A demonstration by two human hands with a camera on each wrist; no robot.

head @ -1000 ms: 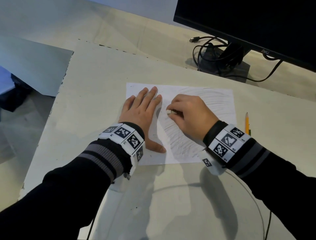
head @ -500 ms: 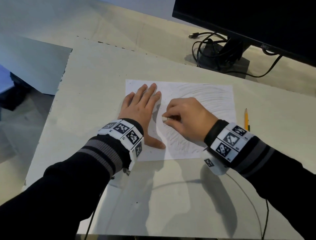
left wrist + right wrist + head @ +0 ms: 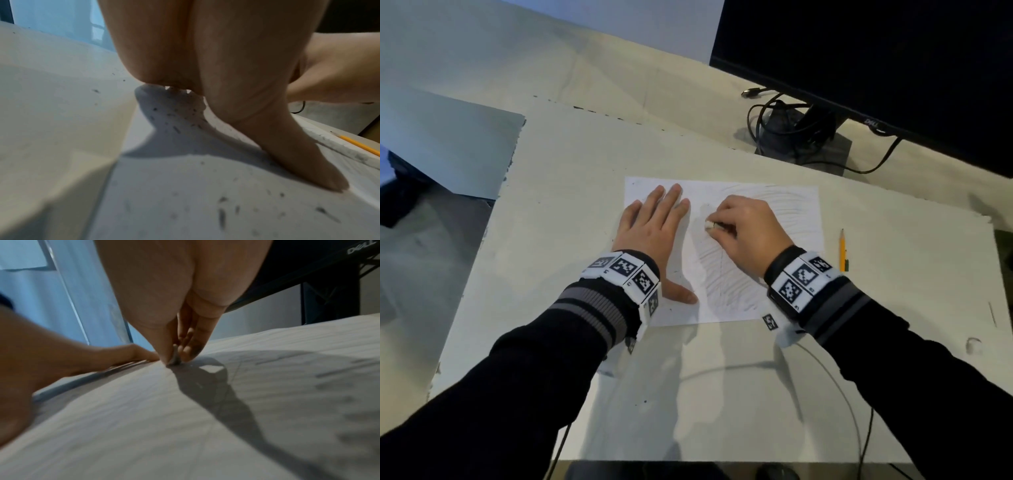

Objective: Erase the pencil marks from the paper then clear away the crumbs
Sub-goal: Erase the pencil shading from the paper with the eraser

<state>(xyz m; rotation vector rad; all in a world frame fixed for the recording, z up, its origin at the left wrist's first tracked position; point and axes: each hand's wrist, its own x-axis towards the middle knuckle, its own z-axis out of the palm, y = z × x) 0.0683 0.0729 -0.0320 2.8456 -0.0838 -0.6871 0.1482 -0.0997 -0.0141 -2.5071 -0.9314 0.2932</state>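
Note:
A white sheet of paper (image 3: 784, 212) with faint grey pencil marks lies on the pale table (image 3: 558, 240). My left hand (image 3: 654, 233) lies flat on the paper's left half, fingers straight, thumb spread toward me. My right hand (image 3: 743, 226) pinches a small white eraser (image 3: 709, 224) between thumb and fingertips, its tip on the paper beside my left fingers. In the right wrist view the eraser (image 3: 174, 358) touches the paper (image 3: 267, 353). Dark eraser crumbs (image 3: 176, 116) lie scattered on the paper (image 3: 185, 203) under and near my left hand (image 3: 236, 81).
A yellow pencil (image 3: 842, 250) lies on the table right of the paper. A black monitor (image 3: 876, 61) on its stand (image 3: 808, 144), with tangled cables, stands behind. A cable runs under my right arm. A grey board (image 3: 441, 144) lies at the left.
My right hand with the eraser slid toward me and left, then back away up the paper. My left hand has stayed flat in place.

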